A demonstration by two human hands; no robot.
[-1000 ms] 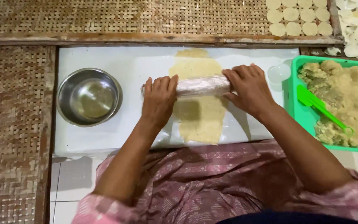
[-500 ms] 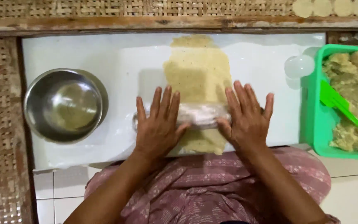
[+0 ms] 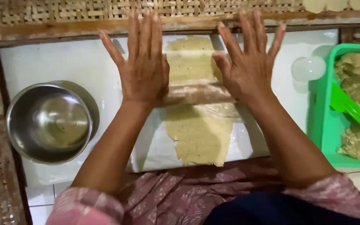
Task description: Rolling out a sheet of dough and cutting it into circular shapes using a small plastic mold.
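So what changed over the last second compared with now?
Both hands, left hand and right hand, pushed the rolling pin away from the body along the dough sheet, with fingers now spread flat and the palms on its ends. More flattened dough shows on the near side. The steel bowl, the green tray of dough and the white board stayed as they were.
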